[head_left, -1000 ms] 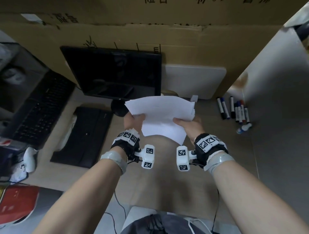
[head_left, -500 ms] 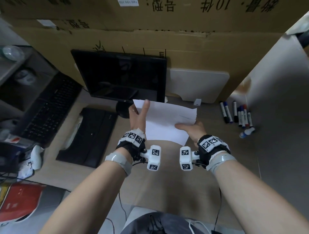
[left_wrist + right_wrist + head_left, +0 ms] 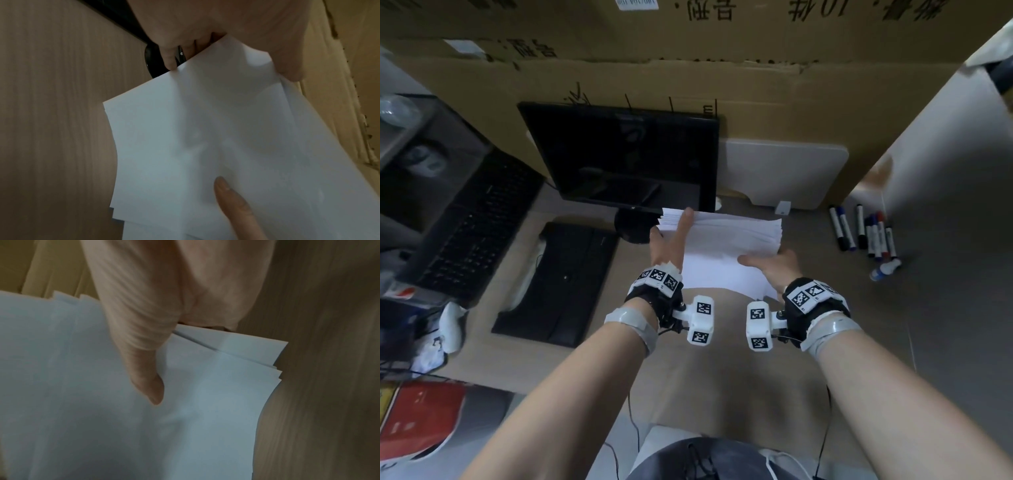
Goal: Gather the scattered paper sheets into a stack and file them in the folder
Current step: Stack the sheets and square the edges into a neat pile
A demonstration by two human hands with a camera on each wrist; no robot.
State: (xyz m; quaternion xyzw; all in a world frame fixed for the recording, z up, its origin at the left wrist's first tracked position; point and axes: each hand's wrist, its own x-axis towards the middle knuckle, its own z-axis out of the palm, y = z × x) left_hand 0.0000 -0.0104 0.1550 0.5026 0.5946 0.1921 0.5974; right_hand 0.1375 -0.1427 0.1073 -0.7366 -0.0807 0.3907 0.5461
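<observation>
A stack of white paper sheets (image 3: 729, 246) is held above the wooden desk (image 3: 722, 377) in front of the monitor. My left hand (image 3: 671, 240) lies with straight fingers along the stack's left edge, fingertips at its far corner. In the left wrist view the paper stack (image 3: 205, 146) butts against the palm of my left hand (image 3: 216, 19). My right hand (image 3: 774, 267) pinches the stack's near right corner, thumb on top. In the right wrist view that thumb (image 3: 144, 361) presses on the paper stack (image 3: 72, 386), whose sheet edges are slightly fanned. A black folder (image 3: 558, 281) lies flat at the left.
A black monitor (image 3: 623, 154) stands just behind the paper. A keyboard (image 3: 469, 226) sits at the far left. Several markers (image 3: 866, 233) lie at the right by a white panel. Cardboard boxes (image 3: 688, 68) wall off the back. A red item (image 3: 417, 421) lies lower left.
My left hand released its pinch and now lies straight along the stack's left edge. The loosely fanned sheets have drawn together into a tighter stack. The right hand keeps its hold.
</observation>
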